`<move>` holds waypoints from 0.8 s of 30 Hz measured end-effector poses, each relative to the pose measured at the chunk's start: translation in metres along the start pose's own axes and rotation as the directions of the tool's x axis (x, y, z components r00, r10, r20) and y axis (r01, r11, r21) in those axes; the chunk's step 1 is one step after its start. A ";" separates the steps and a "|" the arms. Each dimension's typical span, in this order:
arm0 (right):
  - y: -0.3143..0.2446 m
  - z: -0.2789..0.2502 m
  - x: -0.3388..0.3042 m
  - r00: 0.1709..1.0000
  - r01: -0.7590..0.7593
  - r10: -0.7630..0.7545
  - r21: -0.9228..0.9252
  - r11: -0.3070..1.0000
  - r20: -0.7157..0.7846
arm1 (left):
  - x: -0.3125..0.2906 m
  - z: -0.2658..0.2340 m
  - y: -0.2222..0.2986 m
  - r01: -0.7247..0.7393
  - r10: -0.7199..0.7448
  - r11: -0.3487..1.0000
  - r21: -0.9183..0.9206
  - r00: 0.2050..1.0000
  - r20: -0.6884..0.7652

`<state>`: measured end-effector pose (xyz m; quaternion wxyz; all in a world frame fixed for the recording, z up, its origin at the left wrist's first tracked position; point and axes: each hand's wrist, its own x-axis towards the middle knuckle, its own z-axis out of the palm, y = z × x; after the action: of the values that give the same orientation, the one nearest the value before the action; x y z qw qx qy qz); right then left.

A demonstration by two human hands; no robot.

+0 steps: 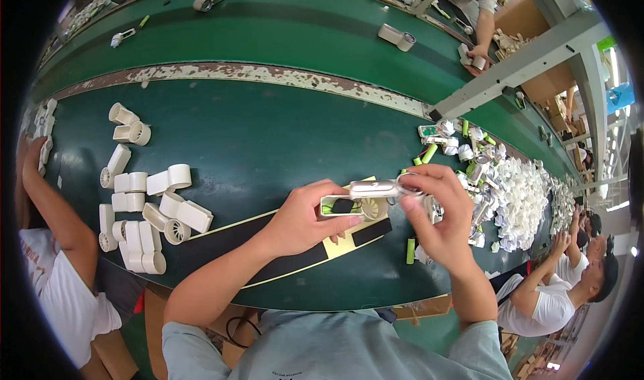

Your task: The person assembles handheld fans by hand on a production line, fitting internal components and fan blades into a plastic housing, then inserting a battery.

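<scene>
My left hand (pixel 295 222) is closed around a white handheld-fan housing (pixel 373 209), held above the table in front of me. Inside its open handle sit a green battery (pixel 327 207) and a black pad (pixel 345 206); a spoked grille shows at its round end. Just over the housing, my right hand (pixel 439 209) pinches the ring end of a white fan cover (pixel 374 189). The cover overlaps the housing's far edge, and whether they touch I cannot tell. Below both hands lies a yellow backing sheet (pixel 335 247) bearing black foam strips (pixel 372 232).
Several white fan housings (pixel 178 209) lie at left. To the right spreads a heap of small white parts (pixel 520 202), with green batteries (pixel 429 154) at its near side. A raised rail (pixel 268 73) borders the green conveyor (pixel 295 34). A metal post (pixel 516 65) slants at right. Co-workers sit on both sides.
</scene>
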<state>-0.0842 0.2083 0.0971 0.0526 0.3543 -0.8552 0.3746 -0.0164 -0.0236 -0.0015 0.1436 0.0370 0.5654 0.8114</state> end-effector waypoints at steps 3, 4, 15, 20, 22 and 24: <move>-0.006 0.014 -0.007 0.992 0.115 -0.114 -0.025 0.993 0.059 | 0.002 0.005 -0.005 0.026 -0.027 0.998 0.055 0.999 0.019; -0.005 0.020 -0.009 0.996 0.073 -0.073 -0.001 0.997 0.046 | 0.003 0.006 -0.004 0.042 -0.041 0.999 -0.024 0.999 0.026; -0.001 0.025 -0.005 0.994 -0.075 0.070 0.072 0.995 0.079 | 0.005 0.014 -0.017 -0.035 0.041 0.997 0.075 0.997 -0.073; -0.006 0.037 -0.009 0.997 -0.064 0.061 0.055 0.996 0.053 | 0.006 0.022 -0.011 -0.116 0.173 0.965 0.235 0.956 -0.235; -0.009 0.041 -0.010 0.998 -0.052 0.051 0.042 0.998 0.027 | 0.006 0.021 -0.015 -0.125 0.185 0.965 0.231 0.948 -0.259; -0.010 0.043 -0.009 0.999 -0.025 0.025 0.013 1.000 0.041 | 0.007 0.020 -0.020 -0.135 0.198 0.965 0.226 0.938 -0.284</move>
<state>-0.0633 0.1797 0.0688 0.0282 0.3514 -0.8579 0.3737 -0.0146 0.0023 -0.0137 -0.0190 -0.0257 0.6554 0.7546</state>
